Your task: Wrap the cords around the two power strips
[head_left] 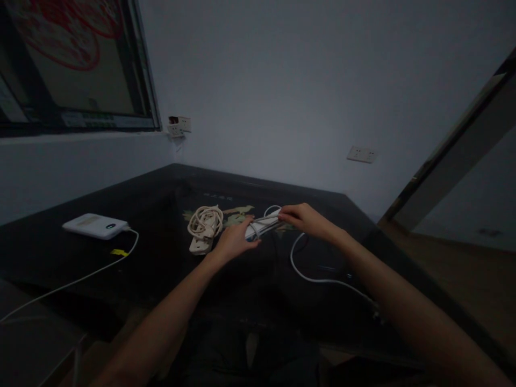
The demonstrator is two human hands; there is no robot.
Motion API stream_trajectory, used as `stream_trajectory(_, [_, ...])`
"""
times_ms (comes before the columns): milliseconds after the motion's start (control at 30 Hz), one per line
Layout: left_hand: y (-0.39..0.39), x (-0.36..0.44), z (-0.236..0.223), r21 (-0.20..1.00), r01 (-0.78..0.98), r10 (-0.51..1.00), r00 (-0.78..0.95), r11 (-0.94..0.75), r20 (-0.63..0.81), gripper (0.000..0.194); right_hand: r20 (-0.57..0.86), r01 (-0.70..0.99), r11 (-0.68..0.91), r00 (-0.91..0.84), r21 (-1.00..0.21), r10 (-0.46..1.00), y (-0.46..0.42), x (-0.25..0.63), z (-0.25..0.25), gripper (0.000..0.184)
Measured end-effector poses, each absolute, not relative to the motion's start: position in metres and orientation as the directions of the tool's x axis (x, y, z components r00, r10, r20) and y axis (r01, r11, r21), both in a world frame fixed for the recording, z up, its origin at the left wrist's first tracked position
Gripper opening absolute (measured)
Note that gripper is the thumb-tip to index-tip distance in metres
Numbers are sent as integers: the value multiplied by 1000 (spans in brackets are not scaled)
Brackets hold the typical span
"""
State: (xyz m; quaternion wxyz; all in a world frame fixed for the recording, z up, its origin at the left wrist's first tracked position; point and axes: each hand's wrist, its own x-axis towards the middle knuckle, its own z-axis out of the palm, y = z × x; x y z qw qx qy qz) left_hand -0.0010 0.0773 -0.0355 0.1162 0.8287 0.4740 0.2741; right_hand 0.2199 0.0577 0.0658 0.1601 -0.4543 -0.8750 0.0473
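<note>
Over the middle of a dark table, both my hands hold a white power strip. My left hand grips its near end from below, fingers wrapped round it. My right hand pinches the far end, where the white cable loops out. That cable curls down across the table toward my right forearm. The room is dim and fine detail is hard to see.
A second beige power strip with its cord coiled on top lies just left of my hands. A white power bank with a white charging cable sits at the left. Wall sockets are on the back wall; a window upper left.
</note>
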Motion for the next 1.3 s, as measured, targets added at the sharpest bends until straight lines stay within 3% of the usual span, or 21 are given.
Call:
stream_trajectory(133, [85,-5,-36,502,719,871,324,-481,371,60,335,658,599,-496,-456,801,42,204,48,26])
stream_trajectory(367, [95,-11,-40,622,668,903,199,-409,381,58,406,622,554,-379,-553,832,26,172,6,30])
stream_trajectory(533, [98,-12,-39,786,453,906,158,-420,393,49,366,684,493,-337,-539,868,35,176,-7,27])
stream_trajectory(667, [96,-9,-38,886,258,919,195,-386,344,44,426,687,492,-284,-534,859,41,186,-7,23])
stream_trajectory(833, [91,-2,-37,981,-4,940,285,-196,189,43,472,668,489,-228,-561,852,42,186,-13,23])
stream_trajectory(1067, [85,0,-35,964,-257,898,435,61,59,48,583,795,477,-198,-375,788,39,178,-27,24])
stream_trajectory(1300, [93,8,-46,878,-427,908,418,217,-21,34,604,918,394,-291,-41,742,35,169,-27,29])
